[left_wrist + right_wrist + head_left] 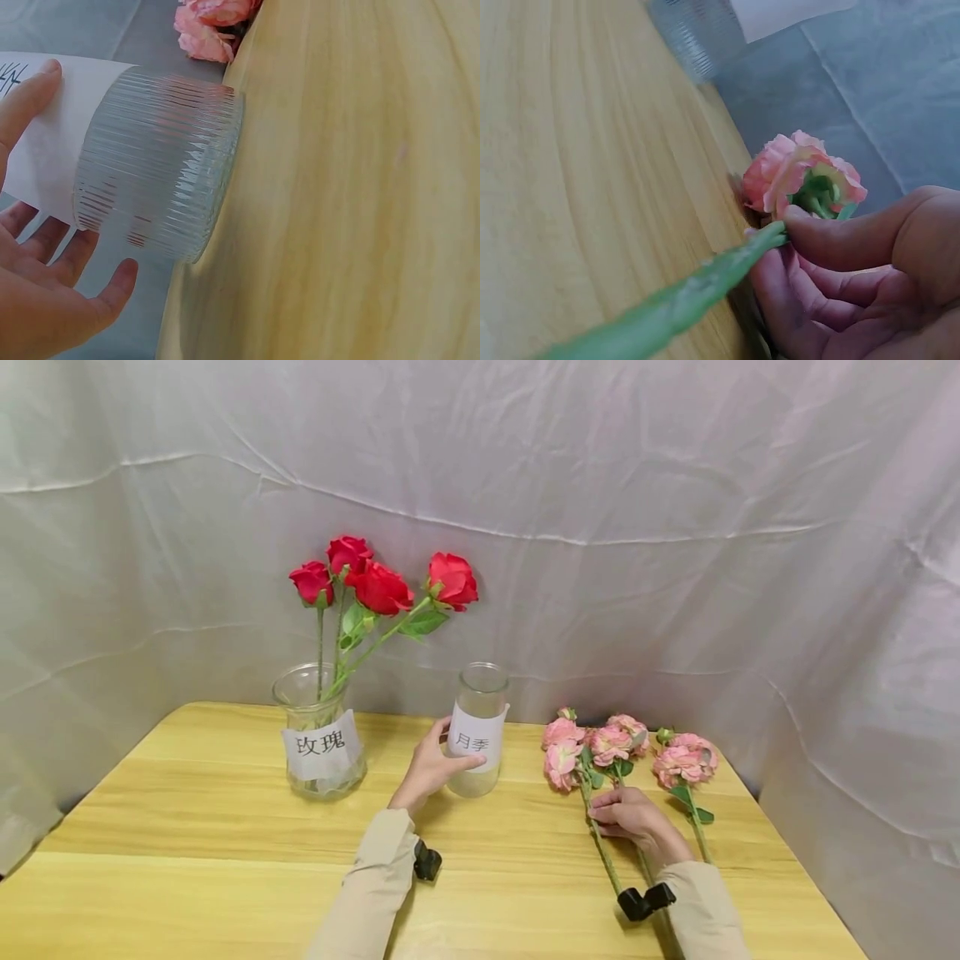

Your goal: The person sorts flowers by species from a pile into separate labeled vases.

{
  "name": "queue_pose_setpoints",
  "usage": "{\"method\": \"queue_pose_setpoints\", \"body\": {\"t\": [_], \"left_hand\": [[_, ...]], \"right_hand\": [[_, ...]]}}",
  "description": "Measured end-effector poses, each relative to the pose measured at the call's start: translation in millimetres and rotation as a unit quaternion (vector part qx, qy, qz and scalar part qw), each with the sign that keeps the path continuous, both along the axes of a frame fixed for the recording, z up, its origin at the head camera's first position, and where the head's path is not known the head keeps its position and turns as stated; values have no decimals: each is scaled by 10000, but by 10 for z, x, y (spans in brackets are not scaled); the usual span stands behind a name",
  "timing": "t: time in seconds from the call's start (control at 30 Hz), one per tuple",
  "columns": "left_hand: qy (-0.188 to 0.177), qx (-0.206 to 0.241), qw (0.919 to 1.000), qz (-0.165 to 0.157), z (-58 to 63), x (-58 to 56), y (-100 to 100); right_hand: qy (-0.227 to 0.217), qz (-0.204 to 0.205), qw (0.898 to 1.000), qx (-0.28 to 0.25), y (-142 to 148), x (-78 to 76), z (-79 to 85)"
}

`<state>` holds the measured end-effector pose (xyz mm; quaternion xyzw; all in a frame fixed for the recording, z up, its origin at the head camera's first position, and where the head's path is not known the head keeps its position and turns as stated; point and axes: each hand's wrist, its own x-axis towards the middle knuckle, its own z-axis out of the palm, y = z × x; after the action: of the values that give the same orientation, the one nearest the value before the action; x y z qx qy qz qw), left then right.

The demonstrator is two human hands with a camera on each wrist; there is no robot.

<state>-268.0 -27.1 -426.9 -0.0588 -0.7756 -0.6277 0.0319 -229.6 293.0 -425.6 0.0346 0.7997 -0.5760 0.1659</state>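
A clear glass vase (476,782) with a white paper label reading 月季 stands upright near the table's back edge. My left hand (433,768) holds it from the left, thumb across the label and fingers round the far side. Ribbed glass (157,157) shows below the label in the left wrist view. On the right, my right hand (636,820) pinches the green stem (602,852) of a pink flower between thumb and fingers. Its pink blooms (562,752) lie at the back of the table. Another pink flower (617,739) lies beside it, its stem partly hidden by the hand.
At the left stands a wider glass vase (303,783) labelled 玫瑰, holding several red roses (381,588) that lean right. A further pink flower (685,760) lies right of my right hand on the wooden table (225,893). Grey cloth (600,460) hangs behind.
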Motion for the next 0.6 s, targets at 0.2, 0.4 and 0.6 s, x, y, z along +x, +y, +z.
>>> {"method": "queue_pose_setpoints", "body": {"t": [0.2,0.4,0.6], "left_hand": [[-14,2,10000,33,-7,0,6],[17,-17,10000,-7,-12,-5,-3],[46,-12,10000,6,-14,-13,-1]], "right_hand": [[-37,185,9967,-785,42,25,-28],[81,555,9885,-1401,10,49,0],[257,538,9878,-1440,-89,70,39]]}}
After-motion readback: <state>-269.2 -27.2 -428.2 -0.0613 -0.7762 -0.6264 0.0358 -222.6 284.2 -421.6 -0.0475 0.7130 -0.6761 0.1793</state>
